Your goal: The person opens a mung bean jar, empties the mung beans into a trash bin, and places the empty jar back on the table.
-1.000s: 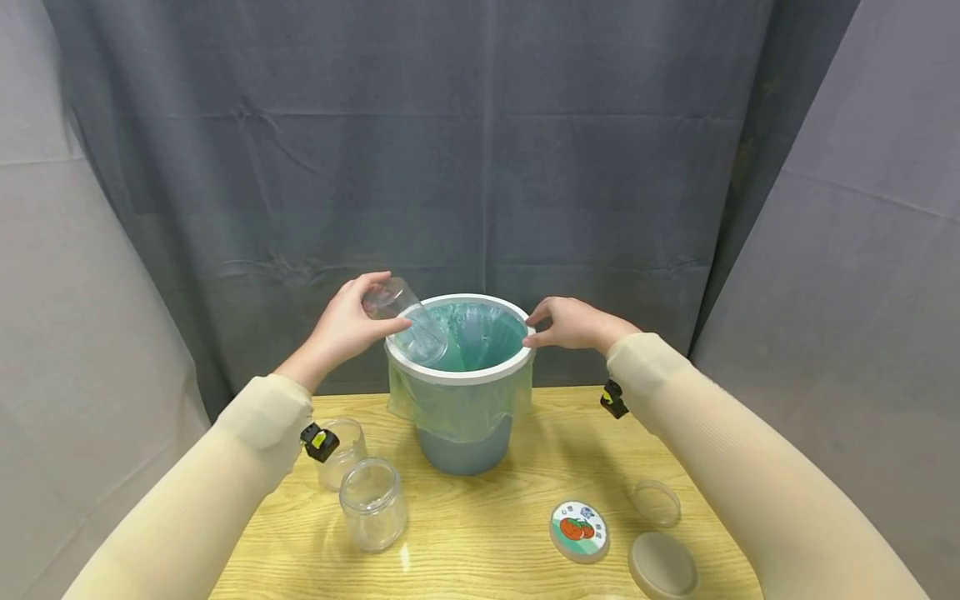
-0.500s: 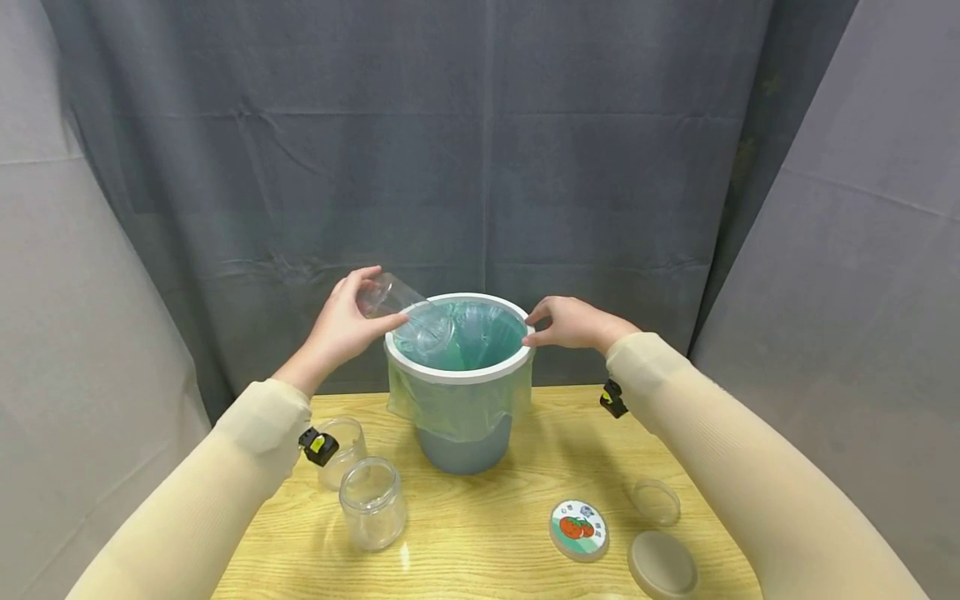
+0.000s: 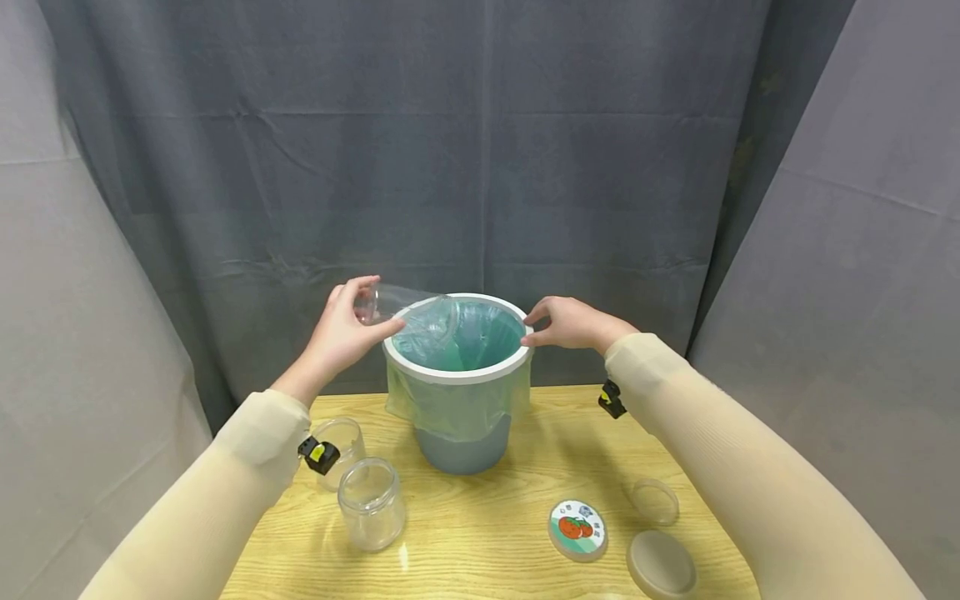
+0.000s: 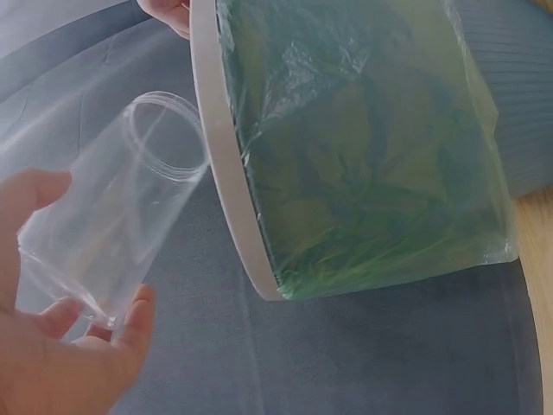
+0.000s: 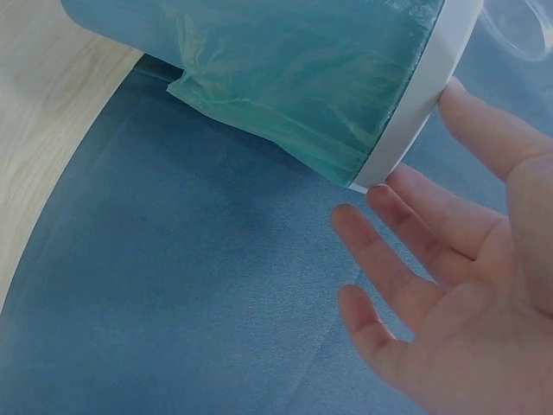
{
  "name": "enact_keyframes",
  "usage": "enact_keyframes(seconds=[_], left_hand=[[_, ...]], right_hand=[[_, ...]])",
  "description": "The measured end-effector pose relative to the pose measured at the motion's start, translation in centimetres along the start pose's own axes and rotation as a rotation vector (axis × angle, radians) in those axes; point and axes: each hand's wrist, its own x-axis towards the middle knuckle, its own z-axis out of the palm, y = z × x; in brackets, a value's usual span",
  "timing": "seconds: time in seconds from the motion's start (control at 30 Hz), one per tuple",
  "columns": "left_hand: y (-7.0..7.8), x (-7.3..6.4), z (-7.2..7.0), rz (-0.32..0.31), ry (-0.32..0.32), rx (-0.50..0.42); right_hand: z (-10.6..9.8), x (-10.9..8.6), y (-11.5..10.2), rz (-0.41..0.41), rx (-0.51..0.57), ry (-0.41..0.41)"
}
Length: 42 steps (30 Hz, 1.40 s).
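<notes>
My left hand (image 3: 337,329) grips a clear jar (image 4: 108,203) round its base end. The jar lies almost level, its open mouth over the left side of a trash can (image 3: 463,457). No contents can be made out inside it. A green plastic liner (image 3: 459,412) drapes the can, tucked under a white rim (image 3: 459,377). On the opposite side, my right hand (image 3: 573,323) pinches that rim between thumb and fingers. In the right wrist view its other fingers (image 5: 376,255) hang loose beside the can.
Two more clear jars, a front jar (image 3: 372,506) and a rear jar (image 3: 339,454), stand at the left of the wooden table (image 3: 465,542). To the right lie a tomato-printed lid (image 3: 577,531), a plain lid (image 3: 662,564) and a clear ring-like lid (image 3: 656,502). A grey curtain (image 3: 420,150) hangs behind.
The jar in my left hand has tipped from mouth-down towards level, its mouth end rising out of the can. My right hand has stayed on the rim.
</notes>
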Motion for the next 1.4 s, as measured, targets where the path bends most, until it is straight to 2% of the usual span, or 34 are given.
enact_keyframes(seconds=[0.3, 0.83, 1.0, 1.3, 1.4], left_hand=[[-0.8, -0.6, 0.7, -0.032, 0.022, -0.077], [-1.0, -2.0, 2.0, -0.061, 0.018, -0.306], [-1.2, -2.6, 2.2, -0.07, 0.01, -0.329], [-1.4, -3.2, 2.6, -0.058, 0.019, -0.406], [-1.6, -3.3, 2.8, -0.055, 0.031, -0.436]], right_hand=[[0.1, 0.3, -0.1, -0.004, -0.006, -0.001], [0.3, 0.2, 0.0, 0.009, 0.004, 0.014], [0.3, 0.1, 0.1, 0.006, 0.003, 0.019], [0.5, 0.2, 0.4, -0.023, -0.004, 0.036], [0.6, 0.0, 0.6, -0.055, -0.014, 0.053]])
